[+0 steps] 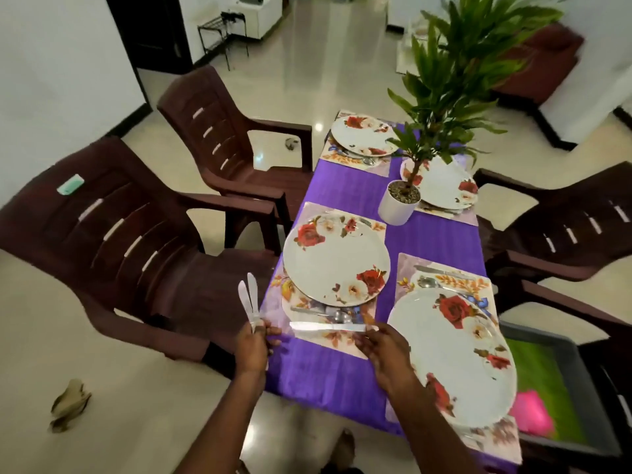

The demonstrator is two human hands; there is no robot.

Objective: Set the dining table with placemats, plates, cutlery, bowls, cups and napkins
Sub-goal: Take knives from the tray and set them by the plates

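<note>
Fingers: left hand [251, 343] pinches two knives [248, 295], blades up, off table edge; right hand [383, 347] pinches one knife [325, 326], held flat over near-left placemat [328, 338], just below plate [337, 260]. Table w/ purple cloth [359, 189]: 4 placemats, 4 floral plates, spoon [338, 315] beside near-left plate. Potted plant [400, 201] at centre.

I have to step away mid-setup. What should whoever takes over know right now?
Left hand grips two knives, blades up, off the table's edge.
Right hand pinches one knife, held flat over the near-left placemat.
Done: four placemats, four floral plates, some cutlery by each setting.
Left: place these knives; no bowls, cups or napkins visible yet.
</note>
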